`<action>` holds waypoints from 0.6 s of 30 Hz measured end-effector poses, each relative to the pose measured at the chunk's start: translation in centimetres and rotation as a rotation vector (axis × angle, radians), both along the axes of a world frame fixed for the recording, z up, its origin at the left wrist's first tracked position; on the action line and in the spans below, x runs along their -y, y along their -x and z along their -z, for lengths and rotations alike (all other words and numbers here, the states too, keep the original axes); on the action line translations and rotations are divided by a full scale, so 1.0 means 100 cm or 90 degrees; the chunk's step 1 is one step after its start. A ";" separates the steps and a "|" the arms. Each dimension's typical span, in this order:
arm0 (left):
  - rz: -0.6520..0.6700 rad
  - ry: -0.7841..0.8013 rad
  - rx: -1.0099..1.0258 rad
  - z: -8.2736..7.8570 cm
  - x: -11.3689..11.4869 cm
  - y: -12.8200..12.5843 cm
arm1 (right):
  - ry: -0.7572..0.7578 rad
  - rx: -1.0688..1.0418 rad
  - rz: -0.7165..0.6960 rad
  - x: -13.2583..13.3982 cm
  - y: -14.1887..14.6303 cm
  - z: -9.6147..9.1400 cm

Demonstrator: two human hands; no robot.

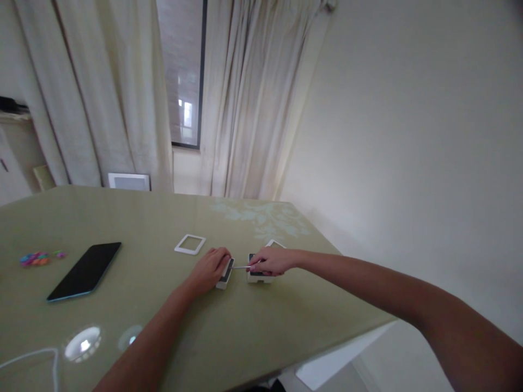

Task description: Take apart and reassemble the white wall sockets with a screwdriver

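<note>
My left hand [210,268] is closed over a small white-and-dark block [225,276], which looks like a wall switch or socket module, and holds it against the table. My right hand [272,261] grips a screwdriver [241,267]; its thin metal shaft points left and its tip meets the block's right side. The handle is hidden in my fingers. Under my right hand sits a second white-and-dark module [260,278], partly covered. A white square frame [190,244] lies beyond my left hand, and another white frame [276,243] shows partly behind my right hand.
On the green table [196,337], a black tablet [86,270] lies to the left, beside a cluster of small colourful pieces [40,258]. A white cable [41,351] runs at the lower left. The table's right edge slants near a white wall [408,136]; curtains [261,98] hang behind.
</note>
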State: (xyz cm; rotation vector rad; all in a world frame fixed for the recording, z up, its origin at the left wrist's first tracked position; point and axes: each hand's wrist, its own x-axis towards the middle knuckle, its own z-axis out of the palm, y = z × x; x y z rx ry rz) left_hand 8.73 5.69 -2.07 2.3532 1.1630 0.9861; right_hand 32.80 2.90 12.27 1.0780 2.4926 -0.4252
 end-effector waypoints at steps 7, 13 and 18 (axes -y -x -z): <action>0.008 -0.013 -0.043 -0.009 0.003 0.005 | -0.184 0.055 -0.040 0.021 0.011 -0.006; 0.008 -0.020 -0.072 -0.014 0.006 0.003 | -0.296 0.101 -0.127 0.019 0.003 0.003; -0.010 -0.025 -0.086 -0.013 0.008 0.000 | -0.418 0.152 -0.258 0.017 -0.006 0.007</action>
